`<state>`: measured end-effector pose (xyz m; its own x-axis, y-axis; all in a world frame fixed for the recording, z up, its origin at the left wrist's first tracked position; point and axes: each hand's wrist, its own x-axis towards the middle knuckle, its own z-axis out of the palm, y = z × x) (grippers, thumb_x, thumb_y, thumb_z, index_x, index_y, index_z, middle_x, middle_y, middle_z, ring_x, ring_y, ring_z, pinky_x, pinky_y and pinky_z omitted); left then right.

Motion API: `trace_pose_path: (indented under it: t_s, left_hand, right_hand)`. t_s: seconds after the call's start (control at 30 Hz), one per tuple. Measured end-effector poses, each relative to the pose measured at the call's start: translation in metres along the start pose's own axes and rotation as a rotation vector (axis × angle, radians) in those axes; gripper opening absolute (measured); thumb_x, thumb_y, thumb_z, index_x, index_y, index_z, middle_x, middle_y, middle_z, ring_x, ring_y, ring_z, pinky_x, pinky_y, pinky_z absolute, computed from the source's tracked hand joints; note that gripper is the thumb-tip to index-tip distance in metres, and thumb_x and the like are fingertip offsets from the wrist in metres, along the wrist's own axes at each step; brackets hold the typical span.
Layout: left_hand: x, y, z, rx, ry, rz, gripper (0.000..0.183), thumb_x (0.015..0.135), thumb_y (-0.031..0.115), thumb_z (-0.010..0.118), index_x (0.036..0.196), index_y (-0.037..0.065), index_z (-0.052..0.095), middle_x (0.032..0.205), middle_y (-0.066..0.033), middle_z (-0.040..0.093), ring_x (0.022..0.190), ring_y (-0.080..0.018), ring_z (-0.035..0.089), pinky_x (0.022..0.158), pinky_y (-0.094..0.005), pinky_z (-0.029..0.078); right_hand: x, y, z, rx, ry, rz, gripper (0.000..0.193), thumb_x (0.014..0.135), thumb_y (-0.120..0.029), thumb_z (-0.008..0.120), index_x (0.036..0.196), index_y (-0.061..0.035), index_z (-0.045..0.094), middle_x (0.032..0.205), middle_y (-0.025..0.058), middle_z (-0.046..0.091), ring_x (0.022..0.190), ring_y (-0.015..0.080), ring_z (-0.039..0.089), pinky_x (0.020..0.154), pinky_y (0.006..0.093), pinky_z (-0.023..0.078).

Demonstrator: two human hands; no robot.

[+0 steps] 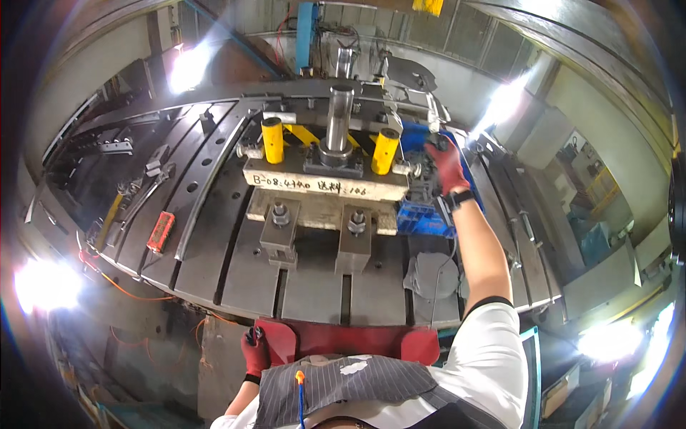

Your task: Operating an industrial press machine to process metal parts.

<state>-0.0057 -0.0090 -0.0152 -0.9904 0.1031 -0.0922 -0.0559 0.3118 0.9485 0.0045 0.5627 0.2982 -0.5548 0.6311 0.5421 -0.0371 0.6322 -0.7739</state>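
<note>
My right hand (450, 170), in a red glove with a black band at the wrist, reaches out over a blue plastic crate (427, 220). Small grey metal parts (421, 179) lie in the crate. The fingers are curled at its far end beside a dark piece; what they grip is too small to make out. Low and to the left, my left hand (255, 353), in a red glove with dark fingertips, is curled by the edge of a red panel (325, 342). Whether it holds anything is hidden.
A die block (325, 182) with yellow posts (272, 141) and a steel column (341, 118) stands mid-table, clamped by bolted blocks (279, 232). Grey flat pieces (434, 275) lie right of it. A red box (161, 232) and wrenches (146, 189) lie left on the slotted table.
</note>
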Motion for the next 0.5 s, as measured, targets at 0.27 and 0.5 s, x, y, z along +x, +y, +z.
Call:
trace_pose_path:
  t_s: [0.27,0.5]
  left_hand:
    - [0.007,-0.003,0.004,-0.127,0.017,0.109,0.008,0.084,0.012,0.051,0.082,0.004,0.052,0.072,-0.0013,0.052,0.066,-0.0094,0.043,0.060,-0.0234,0.037]
    - [0.005,0.005,0.006,-0.233,-0.113,0.038,0.011,0.084,0.011,0.051,0.087,0.001,0.053,0.076,-0.0021,0.054,0.070,-0.0105,0.046,0.065,-0.0236,0.039]
  right_hand:
    - [-0.220,-0.021,-0.109,-0.017,-0.081,0.298,0.025,0.077,-0.007,0.061,0.101,-0.0020,0.056,0.085,0.0016,0.058,0.079,0.0088,0.049,0.074,0.0243,0.041]
    - [-0.384,0.006,-0.139,-0.068,-0.056,0.658,0.030,0.073,-0.013,0.064,0.098,-0.0021,0.054,0.071,0.0016,0.056,0.065,0.0090,0.050,0.058,0.0251,0.042]
